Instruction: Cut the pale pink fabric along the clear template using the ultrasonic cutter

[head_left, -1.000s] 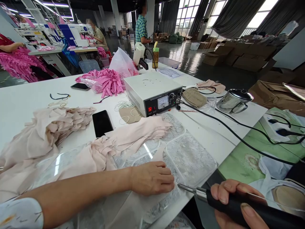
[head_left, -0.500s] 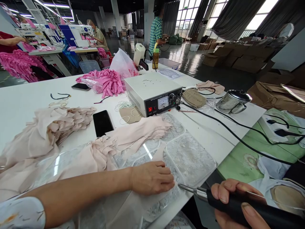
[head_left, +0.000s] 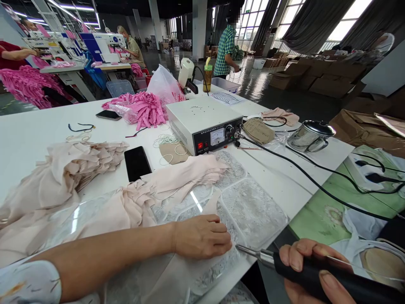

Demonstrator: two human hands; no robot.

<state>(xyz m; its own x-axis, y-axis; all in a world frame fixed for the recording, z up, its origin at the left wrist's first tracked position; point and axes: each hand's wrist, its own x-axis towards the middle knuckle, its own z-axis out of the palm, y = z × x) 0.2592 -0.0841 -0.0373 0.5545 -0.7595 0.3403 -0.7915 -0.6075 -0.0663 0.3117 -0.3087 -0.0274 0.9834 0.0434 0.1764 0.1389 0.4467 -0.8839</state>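
Note:
My left hand (head_left: 204, 236) lies palm down with curled fingers, pressing a pale pink fabric piece (head_left: 211, 205) against a clear patterned mat (head_left: 253, 207). Part of that piece shows beyond the knuckles; the rest is mostly hidden under the hand. In my right hand (head_left: 311, 270) is a black-handled ultrasonic tool (head_left: 335, 274) with a slim metal tip. The tip points left and sits close to my left fingertips, by the fabric's edge; whether it touches cannot be made out. A stack of pale pink fabric pieces (head_left: 180, 175) lies just beyond my left hand.
A control box (head_left: 205, 122) with a dial and lit red switch stands mid-table; a black cable (head_left: 303, 173) runs right from it. Around it are a phone (head_left: 137, 164), a metal mug (head_left: 308, 136), a bottle (head_left: 207, 77) and pink strips (head_left: 142, 109). Other people are in the background.
The person in the checked shirt has moved to the right in the background. My hands and the tool have hardly moved; the view has shifted very slightly.

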